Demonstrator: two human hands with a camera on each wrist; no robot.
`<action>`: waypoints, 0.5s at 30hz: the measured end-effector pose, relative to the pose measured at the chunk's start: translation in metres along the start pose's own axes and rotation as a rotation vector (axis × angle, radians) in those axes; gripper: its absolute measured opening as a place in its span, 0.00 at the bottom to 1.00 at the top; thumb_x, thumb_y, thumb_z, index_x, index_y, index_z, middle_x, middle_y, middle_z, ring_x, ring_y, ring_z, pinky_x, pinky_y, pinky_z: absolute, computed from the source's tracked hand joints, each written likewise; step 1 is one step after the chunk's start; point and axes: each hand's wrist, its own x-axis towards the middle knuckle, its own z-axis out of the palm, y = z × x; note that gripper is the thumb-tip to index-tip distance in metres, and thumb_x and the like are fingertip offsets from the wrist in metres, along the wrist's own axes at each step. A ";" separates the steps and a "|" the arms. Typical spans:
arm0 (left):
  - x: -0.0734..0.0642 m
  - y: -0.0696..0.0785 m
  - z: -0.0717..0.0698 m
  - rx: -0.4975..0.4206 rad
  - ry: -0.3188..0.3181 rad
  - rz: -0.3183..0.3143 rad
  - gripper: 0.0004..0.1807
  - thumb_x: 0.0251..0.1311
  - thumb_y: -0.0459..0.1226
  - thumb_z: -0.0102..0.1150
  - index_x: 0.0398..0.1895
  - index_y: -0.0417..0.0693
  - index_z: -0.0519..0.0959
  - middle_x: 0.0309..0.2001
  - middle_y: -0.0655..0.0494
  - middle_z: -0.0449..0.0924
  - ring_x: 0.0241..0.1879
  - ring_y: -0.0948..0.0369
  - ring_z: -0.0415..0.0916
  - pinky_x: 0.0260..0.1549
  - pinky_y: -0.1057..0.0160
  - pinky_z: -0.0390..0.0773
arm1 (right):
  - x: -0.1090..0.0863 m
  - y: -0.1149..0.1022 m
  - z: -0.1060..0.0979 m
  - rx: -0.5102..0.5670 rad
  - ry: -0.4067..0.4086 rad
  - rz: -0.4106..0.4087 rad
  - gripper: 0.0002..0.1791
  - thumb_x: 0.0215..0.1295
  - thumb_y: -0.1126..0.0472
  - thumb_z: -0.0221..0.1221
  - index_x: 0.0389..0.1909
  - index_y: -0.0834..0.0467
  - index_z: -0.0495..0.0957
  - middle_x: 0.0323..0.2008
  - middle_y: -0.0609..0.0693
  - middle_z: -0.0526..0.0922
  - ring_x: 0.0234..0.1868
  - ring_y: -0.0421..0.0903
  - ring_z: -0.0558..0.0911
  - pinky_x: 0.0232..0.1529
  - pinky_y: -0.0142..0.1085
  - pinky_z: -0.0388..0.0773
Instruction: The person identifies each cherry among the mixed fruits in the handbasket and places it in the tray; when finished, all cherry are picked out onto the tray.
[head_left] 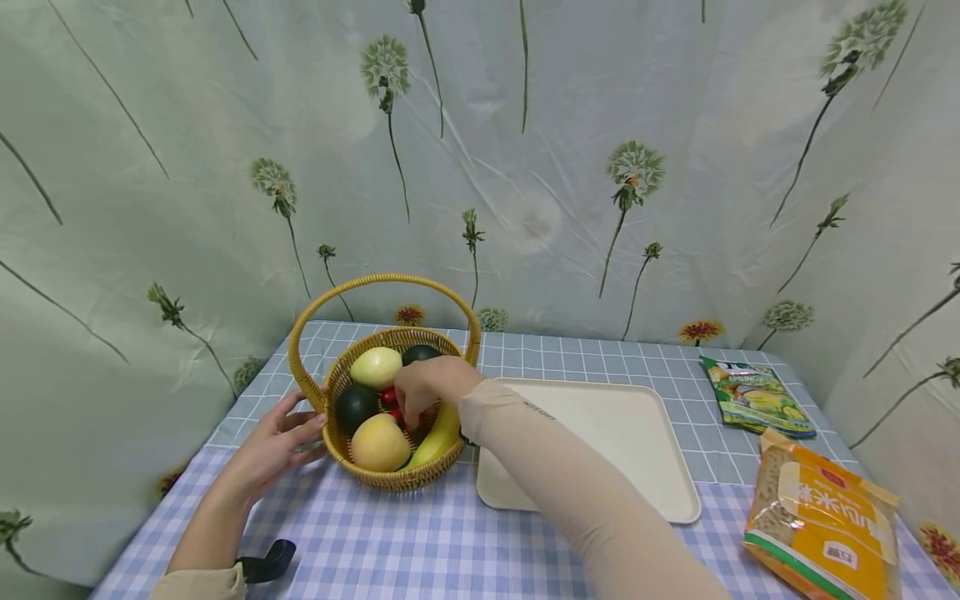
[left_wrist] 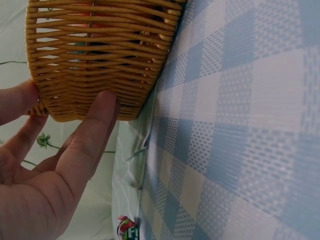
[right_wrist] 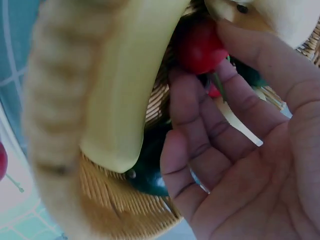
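One red fruit, right hand pinching, stem toward palm

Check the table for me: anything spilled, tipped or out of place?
Nothing stands out. The basket sits upright, with no spill or damage visible. One red fruit, partly in view, lies on the tray but looks placed, not spilled; the right hand pinches another red fruit.

Free room before the basket, arched handle over its top
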 end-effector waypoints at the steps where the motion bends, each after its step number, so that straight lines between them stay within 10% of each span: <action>1: 0.000 0.000 0.001 0.000 0.003 -0.007 0.40 0.81 0.43 0.57 0.86 0.48 0.48 0.74 0.29 0.64 0.55 0.62 0.82 0.56 0.51 0.88 | -0.001 0.001 0.000 0.002 0.021 -0.012 0.02 0.66 0.58 0.72 0.35 0.49 0.88 0.33 0.40 0.83 0.35 0.38 0.76 0.35 0.30 0.75; 15: -0.001 0.000 0.002 -0.012 0.002 0.006 0.39 0.81 0.43 0.57 0.85 0.48 0.50 0.72 0.31 0.65 0.53 0.63 0.83 0.56 0.51 0.89 | -0.021 0.034 -0.010 0.112 0.160 -0.212 0.04 0.73 0.55 0.69 0.40 0.50 0.88 0.30 0.43 0.85 0.29 0.35 0.73 0.34 0.28 0.73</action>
